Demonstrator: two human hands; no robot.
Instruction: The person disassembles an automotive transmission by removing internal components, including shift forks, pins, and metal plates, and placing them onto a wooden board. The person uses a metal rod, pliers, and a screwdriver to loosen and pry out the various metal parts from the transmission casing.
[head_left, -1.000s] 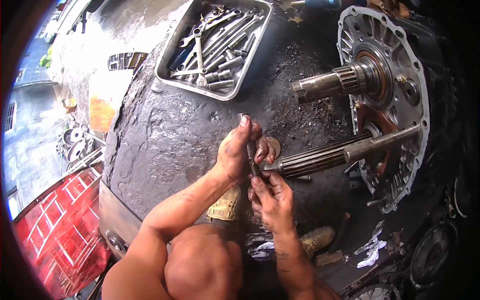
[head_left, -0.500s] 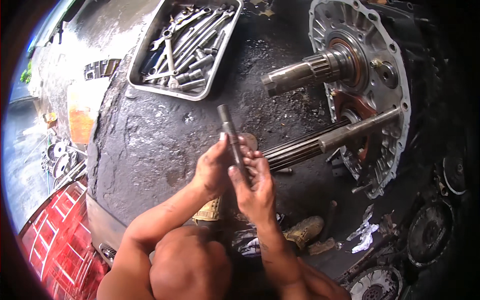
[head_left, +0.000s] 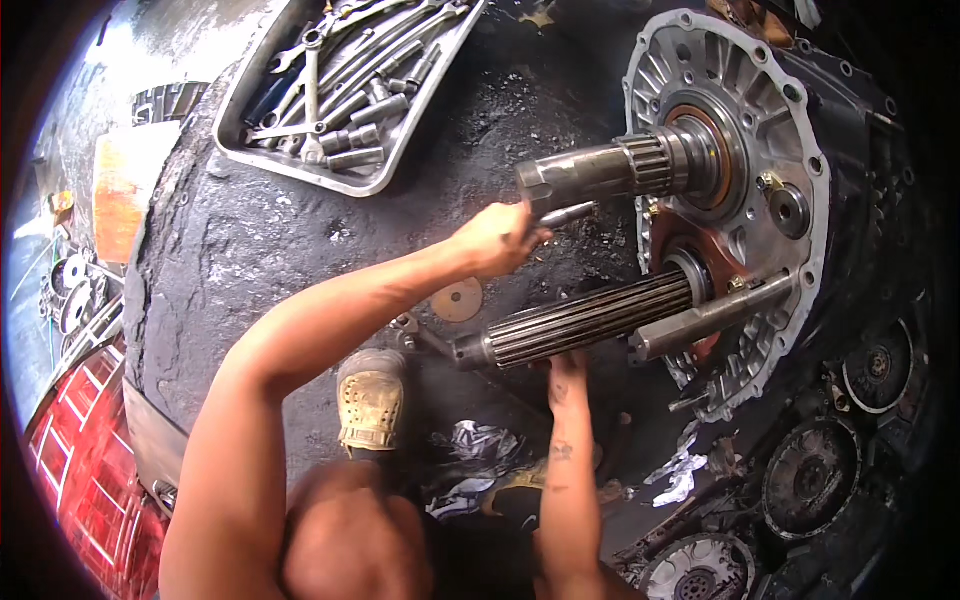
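My left hand [head_left: 500, 240] is closed around a slim steel rod-shaped tool [head_left: 570, 215], whose free end points right, just below the upper thick shaft [head_left: 585, 172]. Lower down, my right hand [head_left: 566, 366] reaches in from the near side under the long splined shaft [head_left: 600, 325]. That shaft hides its fingers, so I cannot tell whether they hold anything. Both shafts stick out leftward from a grey metal gearbox housing [head_left: 745, 75] with bolt holes round its rim. A third, smooth rod [head_left: 715, 315] juts out below them.
A metal tray [head_left: 375, 187] of wrenches and sockets lies at the upper left. Beside the splined shaft's end are a round flat disc [head_left: 457, 300] and a small wrench-like tool [head_left: 425, 335] on the dark ground. Toothed discs [head_left: 812, 475] lie at the lower right, near crumpled foil-like scraps [head_left: 680, 470].
My hands have parted. The left has carried the rod-shaped tool up and right beneath the upper shaft; the right has let go of it and gone under the splined shaft. The view has shifted.
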